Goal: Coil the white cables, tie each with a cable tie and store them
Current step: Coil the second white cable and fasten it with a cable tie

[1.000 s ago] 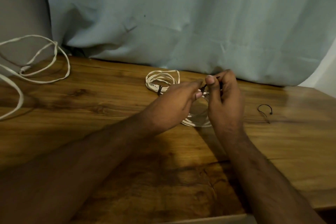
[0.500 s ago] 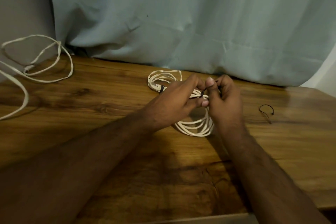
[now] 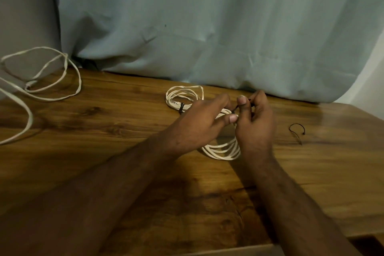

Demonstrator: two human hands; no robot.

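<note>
A coiled white cable (image 3: 223, 149) lies on the wooden table (image 3: 104, 131) under both hands. My left hand (image 3: 199, 124) pinches the coil's far strands between thumb and fingers. My right hand (image 3: 254, 124) pinches a thin black cable tie (image 3: 235, 108) at the top of that coil. Behind them lies a second white coil (image 3: 182, 95), bound with a black tie (image 3: 181, 107). A loose, uncoiled white cable (image 3: 41, 81) sprawls at the far left.
A spare black cable tie (image 3: 297, 131) lies on the table to the right of my hands. A pale blue curtain (image 3: 207, 27) hangs along the table's back edge. The table's front edge runs close below my forearms.
The coil has dropped lower onto the table, showing more of its near loops. My left thumb has moved under the strands. Both hands stay at the tie.
</note>
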